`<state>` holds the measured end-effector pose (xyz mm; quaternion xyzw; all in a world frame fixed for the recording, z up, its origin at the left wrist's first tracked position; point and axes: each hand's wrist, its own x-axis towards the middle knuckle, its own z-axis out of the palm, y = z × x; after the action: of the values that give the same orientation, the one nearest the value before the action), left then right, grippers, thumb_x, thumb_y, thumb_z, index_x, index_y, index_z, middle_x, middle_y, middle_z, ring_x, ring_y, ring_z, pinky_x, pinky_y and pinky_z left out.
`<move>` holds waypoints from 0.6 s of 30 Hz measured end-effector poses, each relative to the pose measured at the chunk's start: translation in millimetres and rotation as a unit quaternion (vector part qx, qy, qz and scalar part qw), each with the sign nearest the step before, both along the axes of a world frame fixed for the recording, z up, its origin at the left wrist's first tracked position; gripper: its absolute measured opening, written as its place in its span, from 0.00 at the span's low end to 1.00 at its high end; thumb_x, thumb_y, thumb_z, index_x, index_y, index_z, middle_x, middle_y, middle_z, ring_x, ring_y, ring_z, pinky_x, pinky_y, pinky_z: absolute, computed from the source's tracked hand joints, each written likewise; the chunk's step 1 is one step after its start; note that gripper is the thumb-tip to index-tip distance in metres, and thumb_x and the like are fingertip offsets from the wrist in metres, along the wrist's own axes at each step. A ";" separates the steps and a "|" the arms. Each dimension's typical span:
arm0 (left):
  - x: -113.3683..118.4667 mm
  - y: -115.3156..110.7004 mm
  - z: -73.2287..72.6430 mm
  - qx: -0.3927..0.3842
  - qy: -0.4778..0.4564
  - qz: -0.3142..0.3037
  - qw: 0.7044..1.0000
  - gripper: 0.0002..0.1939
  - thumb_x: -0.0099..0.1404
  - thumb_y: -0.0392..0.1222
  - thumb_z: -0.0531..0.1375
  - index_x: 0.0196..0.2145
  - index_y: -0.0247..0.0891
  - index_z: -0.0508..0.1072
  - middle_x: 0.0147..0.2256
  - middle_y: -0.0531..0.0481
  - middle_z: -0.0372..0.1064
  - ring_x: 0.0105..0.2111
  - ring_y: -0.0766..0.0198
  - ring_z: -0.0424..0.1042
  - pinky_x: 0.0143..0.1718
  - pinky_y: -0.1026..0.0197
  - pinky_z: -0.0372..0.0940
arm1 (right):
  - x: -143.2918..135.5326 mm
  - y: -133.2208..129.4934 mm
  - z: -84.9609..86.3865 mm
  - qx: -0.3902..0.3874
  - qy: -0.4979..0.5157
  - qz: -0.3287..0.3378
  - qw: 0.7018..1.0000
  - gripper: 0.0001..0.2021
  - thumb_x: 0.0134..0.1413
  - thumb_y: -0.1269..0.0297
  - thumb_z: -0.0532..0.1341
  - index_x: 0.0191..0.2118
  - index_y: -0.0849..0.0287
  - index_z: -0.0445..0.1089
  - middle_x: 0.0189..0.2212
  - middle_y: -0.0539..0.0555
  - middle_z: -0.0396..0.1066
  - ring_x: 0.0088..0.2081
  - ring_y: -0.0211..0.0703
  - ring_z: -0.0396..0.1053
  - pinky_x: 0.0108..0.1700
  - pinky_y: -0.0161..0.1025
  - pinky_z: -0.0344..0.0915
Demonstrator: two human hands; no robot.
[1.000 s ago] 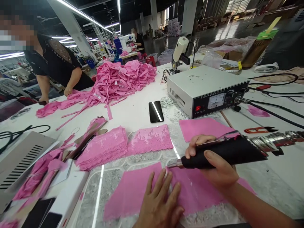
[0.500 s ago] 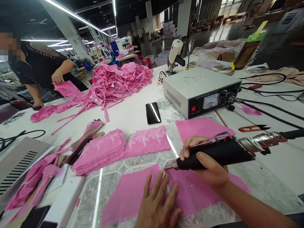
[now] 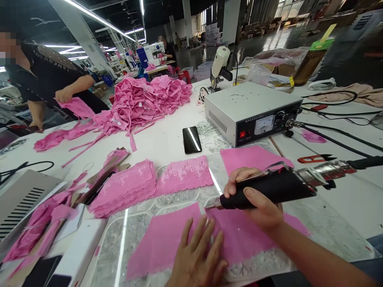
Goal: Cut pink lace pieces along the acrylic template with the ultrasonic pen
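Note:
My right hand [image 3: 260, 203] is wrapped round a black handheld ultrasonic welding gun [image 3: 269, 190] with a metal tip and a cable at its rear. The tip touches or nearly touches the upper edge where two pink fabric pieces meet. Flat across that seam lies my left hand [image 3: 199, 249], fingers spread. The left fabric piece [image 3: 160, 243] and the right fabric piece [image 3: 239, 235] rest on a clear patterned mat [image 3: 116, 239]. Above them are a stack of pink lace pieces [image 3: 125, 187], a single lace piece [image 3: 187, 175] and another plain pink piece [image 3: 254, 158].
A grey control box [image 3: 251, 111] with a dial stands behind, cables running right. Nearby are a phone [image 3: 192, 140], orange thread snips [image 3: 317, 158] and a brown drink bottle [image 3: 311, 61]. A pink garment heap [image 3: 149, 99] lies at the back; a co-worker [image 3: 56, 83] holds pink cloth there.
The view has shifted slightly. My hands and the welding gun keep nearly the same place on the fabric. The co-worker's hand has moved a little left with the pink cloth.

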<state>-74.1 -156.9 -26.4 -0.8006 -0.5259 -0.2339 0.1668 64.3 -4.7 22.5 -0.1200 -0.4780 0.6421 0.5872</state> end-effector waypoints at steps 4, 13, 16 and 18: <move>-1.4 -11.3 -0.5 0.014 0.018 -0.065 0.998 0.15 0.73 0.46 0.54 0.47 0.36 0.76 0.46 0.45 0.76 0.55 0.59 0.70 0.62 0.55 0.57 | 10.4 -2.6 3.8 -0.028 0.017 0.045 0.998 0.06 0.52 0.61 0.65 0.35 0.56 0.73 0.30 0.51 0.66 0.25 0.38 0.68 0.26 0.40 0.71; 2.4 -18.7 5.3 -0.009 -0.038 -0.064 0.997 0.15 0.74 0.46 0.54 0.45 0.33 0.76 0.45 0.45 0.77 0.50 0.59 0.72 0.55 0.58 0.64 | 18.5 -10.2 1.9 -0.021 -0.003 0.111 0.994 0.06 0.54 0.62 0.65 0.37 0.56 0.72 0.30 0.51 0.66 0.26 0.37 0.68 0.28 0.38 0.72; 2.8 -18.0 5.6 -0.024 -0.035 -0.062 0.997 0.14 0.73 0.46 0.55 0.46 0.34 0.75 0.45 0.45 0.76 0.51 0.59 0.72 0.55 0.58 0.64 | 18.2 -10.7 2.1 -0.012 -0.009 0.110 0.994 0.05 0.55 0.62 0.64 0.37 0.56 0.72 0.30 0.51 0.66 0.26 0.38 0.68 0.27 0.40 0.72; 2.5 -17.3 5.7 -0.024 -0.042 -0.063 0.997 0.14 0.73 0.45 0.55 0.46 0.34 0.75 0.45 0.46 0.77 0.51 0.60 0.72 0.56 0.58 0.64 | 18.5 -10.5 2.8 0.000 -0.019 0.110 0.994 0.04 0.56 0.63 0.64 0.36 0.56 0.72 0.30 0.52 0.66 0.26 0.38 0.69 0.28 0.40 0.72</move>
<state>-71.6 -174.2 -20.7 -0.8252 -0.4866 -0.2646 0.1106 82.9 -15.2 25.3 -0.0789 -0.4990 0.7005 0.5041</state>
